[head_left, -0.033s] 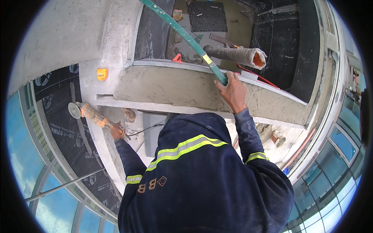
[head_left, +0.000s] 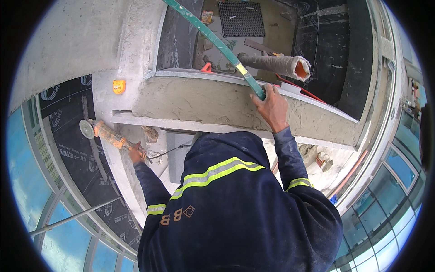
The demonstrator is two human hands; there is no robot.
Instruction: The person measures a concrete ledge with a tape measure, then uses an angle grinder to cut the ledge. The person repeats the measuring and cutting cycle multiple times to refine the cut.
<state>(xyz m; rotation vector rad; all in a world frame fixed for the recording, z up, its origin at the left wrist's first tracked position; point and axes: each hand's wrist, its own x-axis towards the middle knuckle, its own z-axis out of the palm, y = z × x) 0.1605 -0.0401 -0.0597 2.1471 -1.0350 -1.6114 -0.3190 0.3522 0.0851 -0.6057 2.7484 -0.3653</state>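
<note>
My left hand (head_left: 135, 153) is wrapped round the rear handle of an orange angle grinder (head_left: 110, 136), dusty with cement. Its pale round disc (head_left: 86, 129) points away to the left, over the dark board below the concrete edge. A cord (head_left: 167, 152) trails from the grinder toward my body. In my right hand (head_left: 273, 109) is the near end of a long green straightedge (head_left: 209, 35) with a yellow label. The bar slants up to the far left, across a ledge coated in grey mortar (head_left: 195, 100). Whether the bar rests on the ledge cannot be told.
On the concrete left of the mortar lies a yellow-orange tape measure (head_left: 119, 86). Beyond the ledge's metal edge strip, a wrapped pipe (head_left: 281, 66) sticks out above a recess holding a black grid mat (head_left: 241, 19). A small can (head_left: 324, 161) stands right of me; a metal pole (head_left: 77, 216) crosses the lower left.
</note>
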